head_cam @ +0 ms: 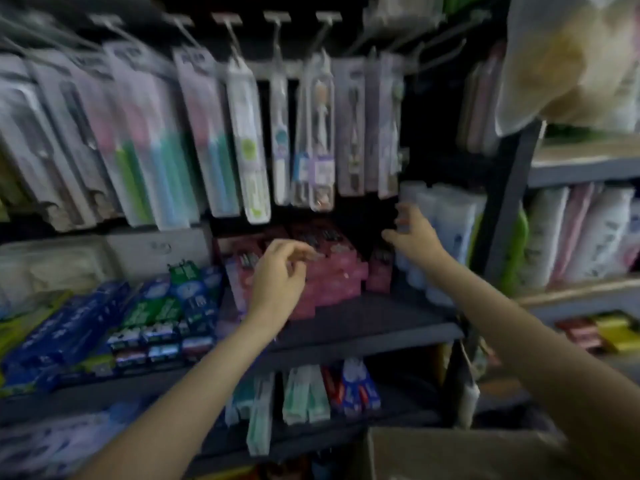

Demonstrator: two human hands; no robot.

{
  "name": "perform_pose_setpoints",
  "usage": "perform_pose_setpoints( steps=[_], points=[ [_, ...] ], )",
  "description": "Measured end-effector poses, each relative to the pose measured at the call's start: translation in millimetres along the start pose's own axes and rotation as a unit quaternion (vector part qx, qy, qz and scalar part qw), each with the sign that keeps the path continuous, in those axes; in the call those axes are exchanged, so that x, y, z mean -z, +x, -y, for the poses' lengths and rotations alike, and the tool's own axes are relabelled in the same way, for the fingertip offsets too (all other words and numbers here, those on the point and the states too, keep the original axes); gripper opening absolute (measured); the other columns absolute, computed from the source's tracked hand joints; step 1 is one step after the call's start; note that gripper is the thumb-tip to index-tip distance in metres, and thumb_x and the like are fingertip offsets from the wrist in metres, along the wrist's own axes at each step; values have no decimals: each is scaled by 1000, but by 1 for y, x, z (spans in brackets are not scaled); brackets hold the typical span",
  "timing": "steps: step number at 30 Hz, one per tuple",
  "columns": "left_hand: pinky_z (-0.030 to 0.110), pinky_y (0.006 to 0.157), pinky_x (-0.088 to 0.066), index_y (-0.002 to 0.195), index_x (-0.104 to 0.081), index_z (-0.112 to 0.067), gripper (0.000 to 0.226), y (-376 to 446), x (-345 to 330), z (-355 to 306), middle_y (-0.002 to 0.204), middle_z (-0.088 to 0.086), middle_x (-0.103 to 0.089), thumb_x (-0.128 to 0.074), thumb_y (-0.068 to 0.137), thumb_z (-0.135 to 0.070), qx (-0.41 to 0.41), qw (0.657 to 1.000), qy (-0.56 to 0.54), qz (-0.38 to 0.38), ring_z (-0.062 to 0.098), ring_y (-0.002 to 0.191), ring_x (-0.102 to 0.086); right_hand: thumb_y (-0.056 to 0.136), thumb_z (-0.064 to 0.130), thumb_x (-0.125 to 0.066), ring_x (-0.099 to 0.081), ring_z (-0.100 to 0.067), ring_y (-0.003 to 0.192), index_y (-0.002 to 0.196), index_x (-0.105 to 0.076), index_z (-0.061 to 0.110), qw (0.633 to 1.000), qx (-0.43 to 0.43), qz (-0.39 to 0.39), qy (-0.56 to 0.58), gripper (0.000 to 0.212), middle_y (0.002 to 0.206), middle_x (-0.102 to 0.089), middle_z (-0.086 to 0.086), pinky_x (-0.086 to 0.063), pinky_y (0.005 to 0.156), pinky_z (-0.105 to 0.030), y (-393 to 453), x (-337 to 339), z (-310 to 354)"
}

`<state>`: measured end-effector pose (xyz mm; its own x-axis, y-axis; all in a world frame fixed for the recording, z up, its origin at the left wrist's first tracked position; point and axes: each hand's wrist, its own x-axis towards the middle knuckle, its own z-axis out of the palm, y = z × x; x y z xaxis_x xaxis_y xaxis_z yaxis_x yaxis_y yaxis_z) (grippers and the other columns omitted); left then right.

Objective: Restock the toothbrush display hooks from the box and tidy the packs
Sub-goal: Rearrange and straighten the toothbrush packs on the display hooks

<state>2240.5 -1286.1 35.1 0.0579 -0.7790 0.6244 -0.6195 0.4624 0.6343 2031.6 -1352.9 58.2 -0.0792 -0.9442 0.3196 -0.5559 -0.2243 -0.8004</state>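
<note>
Dim shop shelving fills the frame, blurred throughout, with a row of hooks (277,19) across the top carrying hanging toothbrush packs (207,140) so that each faces the aisle. At far left the packs crowd together and tilt; toward the middle they thin to single packs, and the rightmost hooks (446,53) appear bare, which I judge is where fresh stock belongs. On the shelf (363,327) below, blue and green toothpaste cartons (152,317) lie stacked at left. My left hand (280,275) hovers in front of a block of pink boxes (332,271) at the shelf's middle, fingers loosely curled with thumb and fingertips drawn near each other; I see nothing in it, though the blur keeps me from being sure. My right hand (412,237) reaches farther back with fingers spread, empty, just beside pale tubes (446,230) standing at the shelf's right end and below the lowest hanging packs, seemingly to straighten things there. More toothbrush packs (301,393) lean loosely on the lower shelf, untidy enough to need squaring up. At bottom right, the cardboard box (450,452) sits close by my body, placed for easy reach; its contents are out of view. Neither hand carries a pack, so I judge restocking is between picks.
</note>
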Motion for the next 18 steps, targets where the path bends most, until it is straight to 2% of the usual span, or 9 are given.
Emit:
perform_pose_setpoints(
  steps=[4,6,7,8,9,11,13,15,18],
  points=[
    [9,78,-41,91,-68,-6,32,-51,-74,0,94,2,-58,-47,78,14,-17,993,-24,111,12,84,-57,86,-2,-57,-60,-28,85,114,-56,4,994,-65,92,-15,29,90,-60,-14,-50,79,-43,-59,48,-86],
    [25,83,-47,93,-67,-7,32,-83,-116,5,94,0,-57,-47,78,13,5,984,-38,171,19,87,-60,81,17,-69,-63,-19,76,108,-57,-2,979,-120,165,-28,35,87,-63,-19,-51,75,-36,-98,68,-129],
    [32,84,-48,94,-67,-9,31,-99,-137,7,95,0,-57,-47,79,11,22,978,-40,203,21,88,-61,70,-7,-57,-64,-14,74,107,-58,-3,969,-152,191,-49,37,89,-63,-20,-50,73,-30,-115,74,-147],
    [36,84,-49,95,-67,-10,31,-116,-158,9,97,1,-57,-48,81,10,36,970,-40,239,22,89,-60,58,66,-72,-65,-14,80,104,-59,1,963,-182,191,-52,80,94,-63,-19,-48,74,-26,-129,79,-173],
    [36,84,-48,97,-67,-10,30,-133,-177,10,99,3,-57,-48,82,8,48,959,-38,277,23,91,-60,18,79,-31,-64,-20,93,98,-61,11,949,-214,217,-83,109,100,-63,-17,-46,77,-24,-144,84,-197],
    [27,82,-43,100,-66,-7,29,-165,-213,14,101,9,-58,-50,81,9,63,936,-33,345,25,94,-59,52,65,-59,-58,-29,108,88,-58,26,911,-311,237,-131,54,108,-62,-14,-43,75,-16,-175,89,-242],
    [22,79,-38,103,-65,-6,29,-193,-245,21,105,11,-57,-51,82,8,93,913,-30,397,25,97,-57,86,18,-63,-57,-30,109,105,-61,7,898,-362,214,-132,21,112,-60,-19,-46,76,-17,-205,88,-302],
    [27,84,-42,107,-62,-9,28,-215,-271,33,109,6,-54,-50,86,5,130,894,-19,429,22,99,-56,89,2,-58,-52,-39,117,125,-47,-9,887,-393,180,-160,40,125,-54,-26,-43,87,-21,-233,85,-363],
    [34,87,-47,108,-60,-13,27,-245,-299,52,110,3,-53,-51,87,1,176,865,0,470,21,102,-57,88,15,-62,-34,-34,135,147,-19,2,862,-421,219,-179,74,149,-30,-17,-28,107,-33,-261,67,-416]
  ],
)
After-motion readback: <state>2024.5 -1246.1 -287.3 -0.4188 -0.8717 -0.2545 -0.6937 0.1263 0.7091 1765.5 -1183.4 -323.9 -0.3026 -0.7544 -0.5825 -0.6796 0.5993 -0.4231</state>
